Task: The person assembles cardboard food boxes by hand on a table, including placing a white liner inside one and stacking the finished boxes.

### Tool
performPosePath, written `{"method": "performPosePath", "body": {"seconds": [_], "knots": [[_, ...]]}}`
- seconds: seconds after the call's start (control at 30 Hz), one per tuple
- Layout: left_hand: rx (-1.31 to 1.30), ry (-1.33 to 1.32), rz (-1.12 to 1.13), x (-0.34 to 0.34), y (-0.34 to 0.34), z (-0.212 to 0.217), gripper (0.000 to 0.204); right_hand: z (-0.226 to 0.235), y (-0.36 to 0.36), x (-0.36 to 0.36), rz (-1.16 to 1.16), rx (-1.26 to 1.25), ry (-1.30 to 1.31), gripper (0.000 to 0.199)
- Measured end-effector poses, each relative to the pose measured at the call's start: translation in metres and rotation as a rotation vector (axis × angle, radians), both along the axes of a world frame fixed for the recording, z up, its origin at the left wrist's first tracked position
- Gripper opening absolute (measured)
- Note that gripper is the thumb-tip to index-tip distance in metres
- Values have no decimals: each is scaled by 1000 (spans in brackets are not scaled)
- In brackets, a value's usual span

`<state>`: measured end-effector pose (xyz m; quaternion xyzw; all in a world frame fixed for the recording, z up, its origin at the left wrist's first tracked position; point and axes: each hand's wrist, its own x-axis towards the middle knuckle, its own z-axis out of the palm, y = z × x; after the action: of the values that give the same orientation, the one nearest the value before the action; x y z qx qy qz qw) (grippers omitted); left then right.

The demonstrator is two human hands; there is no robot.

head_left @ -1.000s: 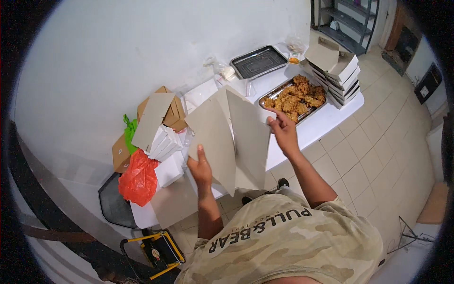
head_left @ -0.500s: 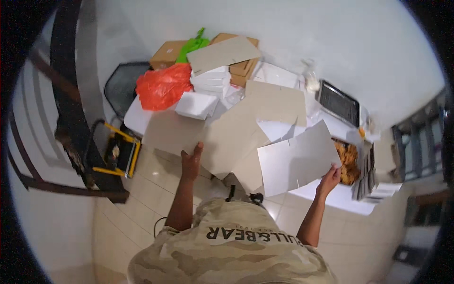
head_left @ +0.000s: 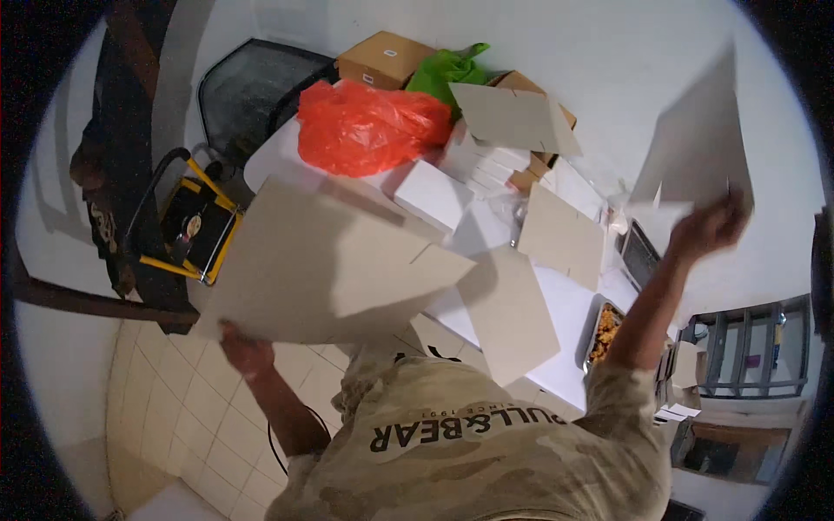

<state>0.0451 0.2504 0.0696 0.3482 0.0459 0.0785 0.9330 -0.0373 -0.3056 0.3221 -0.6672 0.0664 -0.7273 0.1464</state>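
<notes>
My left hand (head_left: 248, 349) grips the lower left edge of a large beige cardboard sheet (head_left: 321, 269), which is tilted across the near left of the table and has a short slit. Raised at the far right, my right hand (head_left: 714, 227) is closed on another cardboard sheet (head_left: 698, 152), held up in front of the wall. Between my arms, one cardboard sheet (head_left: 512, 317) lies over the table's near edge. A slitted sheet (head_left: 560, 234) rests beyond it, and a further one (head_left: 512, 117) sits atop boxes at the back.
On the white table (head_left: 560, 300) are a red-orange plastic bag (head_left: 373, 126), a white box (head_left: 432, 198), a green bag (head_left: 447, 74), a brown box (head_left: 382, 62) and a metal tray of browned food (head_left: 604, 337). A yellow-and-black folding frame (head_left: 195, 221) stands at the left.
My right hand has swung up and away with its sheet. My left hand has moved left and down, with a large sheet now lifted in it. The view has shifted.
</notes>
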Motion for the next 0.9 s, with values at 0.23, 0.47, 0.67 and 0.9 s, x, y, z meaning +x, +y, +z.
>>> {"method": "performPosePath", "body": {"seconds": [0.23,0.47,0.67,0.9], "knots": [[393,-15,158,42,80,-3,44,7,69,269,310,-436,282,26],[374,152,157,90,92,14,53,-215,89,345,224,-324,1166,35],[460,143,164,91,113,23,54,-316,104,330,270,-307,1372,33],[309,75,96,106,100,31,52,-258,147,307,25,-379,1604,45]]}}
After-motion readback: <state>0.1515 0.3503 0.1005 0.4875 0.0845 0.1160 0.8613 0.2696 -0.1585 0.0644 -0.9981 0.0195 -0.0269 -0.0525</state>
